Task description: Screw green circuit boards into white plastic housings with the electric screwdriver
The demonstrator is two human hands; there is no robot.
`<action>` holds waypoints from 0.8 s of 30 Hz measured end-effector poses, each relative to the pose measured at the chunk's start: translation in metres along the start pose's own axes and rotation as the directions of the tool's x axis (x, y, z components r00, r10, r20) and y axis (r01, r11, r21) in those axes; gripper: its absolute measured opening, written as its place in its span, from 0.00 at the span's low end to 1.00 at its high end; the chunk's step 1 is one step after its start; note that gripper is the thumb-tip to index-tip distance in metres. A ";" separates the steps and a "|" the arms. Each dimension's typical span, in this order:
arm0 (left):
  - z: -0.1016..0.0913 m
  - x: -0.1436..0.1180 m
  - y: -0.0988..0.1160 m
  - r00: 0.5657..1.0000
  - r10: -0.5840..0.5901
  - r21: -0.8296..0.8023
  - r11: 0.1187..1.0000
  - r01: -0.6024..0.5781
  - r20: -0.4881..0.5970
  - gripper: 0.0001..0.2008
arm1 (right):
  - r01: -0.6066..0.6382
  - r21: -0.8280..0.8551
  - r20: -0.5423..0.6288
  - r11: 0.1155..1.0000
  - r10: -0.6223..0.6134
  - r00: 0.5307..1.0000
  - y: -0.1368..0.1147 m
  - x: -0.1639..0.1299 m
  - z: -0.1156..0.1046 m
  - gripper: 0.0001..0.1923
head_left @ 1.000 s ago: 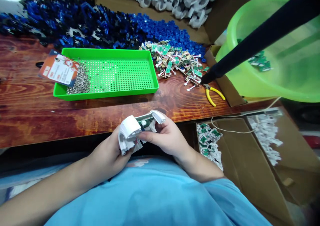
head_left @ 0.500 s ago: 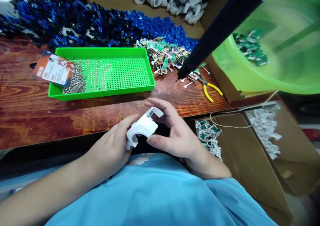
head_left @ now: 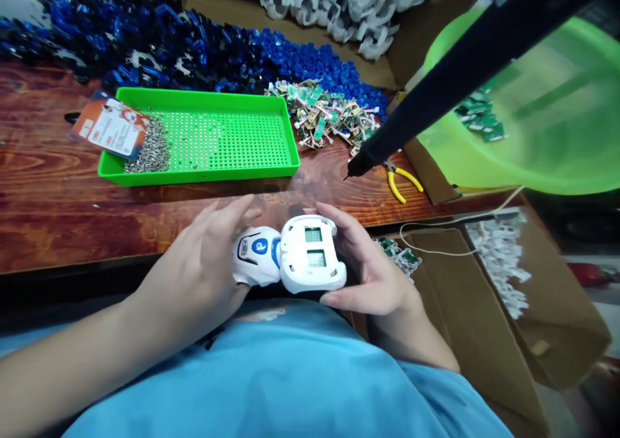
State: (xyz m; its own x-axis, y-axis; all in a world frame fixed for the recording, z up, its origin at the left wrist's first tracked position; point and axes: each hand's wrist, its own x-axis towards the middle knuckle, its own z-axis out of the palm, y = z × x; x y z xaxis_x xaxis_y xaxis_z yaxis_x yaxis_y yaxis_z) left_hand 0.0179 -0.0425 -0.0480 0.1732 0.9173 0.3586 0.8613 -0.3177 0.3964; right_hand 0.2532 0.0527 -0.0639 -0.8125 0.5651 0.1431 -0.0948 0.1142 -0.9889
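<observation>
Between my hands, over my lap, is a white plastic toy figure (head_left: 296, 252), face up. One end is a rounded square part with two rectangular windows, grey-green inside. The narrower end carries a blue emblem (head_left: 260, 246) and dark trim. My left hand (head_left: 196, 263) is closed around the emblem end, hiding its outer side. On the opposite side, my right hand (head_left: 371, 273) grips the edge of the windowed part, thumb below and fingers above. The tip of a black pen-shaped electric screwdriver (head_left: 431, 102) hangs above and to the right of the toy.
A green perforated tray (head_left: 252, 173) holds screws (head_left: 152, 150) and a printed card (head_left: 111, 126). Behind it lie blue parts (head_left: 310, 57) and wired circuit boards (head_left: 322, 115). Yellow-handled pliers (head_left: 404, 183), a green basin (head_left: 542, 160) and cardboard boxes (head_left: 445, 283) are at right.
The white toy has been turned over, from a curved, hollow side to its face with windows and emblem. My hands have moved apart to its two ends. The view has shifted slightly.
</observation>
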 end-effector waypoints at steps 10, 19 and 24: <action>-0.004 0.002 0.003 0.995 -0.047 0.155 0.986 0.059 -0.082 0.37 | 0.116 -0.241 -0.002 0.964 -0.120 0.993 0.017 -0.009 -0.004 0.49; 0.000 -0.004 0.000 0.995 -0.071 0.162 0.983 0.082 -0.073 0.37 | 0.132 -0.284 0.013 0.950 -0.133 0.991 0.015 -0.008 -0.003 0.48; 0.000 -0.004 -0.002 0.995 -0.095 0.060 0.993 0.098 -0.040 0.34 | 0.124 -0.294 0.004 0.948 -0.128 0.992 0.015 -0.008 -0.004 0.49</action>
State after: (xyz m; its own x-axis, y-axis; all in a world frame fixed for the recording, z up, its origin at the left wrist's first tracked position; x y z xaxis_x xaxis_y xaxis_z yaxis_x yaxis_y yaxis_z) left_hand 0.0153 -0.0449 -0.0505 0.0708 0.9330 0.3530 0.9013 -0.2114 0.3780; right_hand 0.2603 0.0533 -0.0796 -0.7960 0.5425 0.2685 -0.0210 0.4185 -0.9080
